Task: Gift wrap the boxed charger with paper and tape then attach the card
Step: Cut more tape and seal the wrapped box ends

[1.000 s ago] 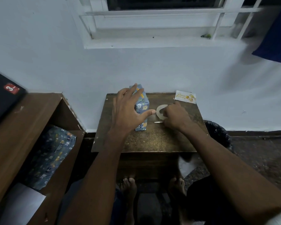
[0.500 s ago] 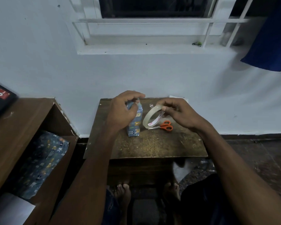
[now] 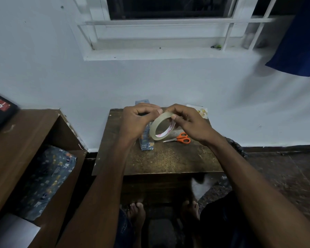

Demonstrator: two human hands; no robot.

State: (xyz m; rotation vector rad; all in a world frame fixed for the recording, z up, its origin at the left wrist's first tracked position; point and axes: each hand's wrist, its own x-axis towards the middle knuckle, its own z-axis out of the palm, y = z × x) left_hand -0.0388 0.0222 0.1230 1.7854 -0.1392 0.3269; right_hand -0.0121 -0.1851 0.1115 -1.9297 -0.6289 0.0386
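The wrapped box (image 3: 147,138) stands upright on the small wooden table (image 3: 168,158), its long axis vertical and its top end reaching up behind the left hand (image 3: 138,120), so only its lower part and a strip of its top show. The roll of tape (image 3: 162,127) is held up in the air just to the right of that hand, tilted so its open ring faces down and toward the person. The right hand (image 3: 188,122) grips the roll at its upper right, thumb on the outer band and fingers curled through the hole. The left hand's fingers are curled, with the thumb tip touching the top rim of the roll; whether it pinches a loose end of tape I cannot tell. Below the right hand, orange-handled scissors (image 3: 180,138) lie flat on the table, blades pointing left toward the box. Beyond the right hand, at the far corner, the card (image 3: 200,110) lies flat. Far to the left of the left hand, an open wooden cabinet (image 3: 43,122) holds a folded bundle of patterned wrapping paper (image 3: 47,179) and a white sheet (image 3: 13,231) beneath it.
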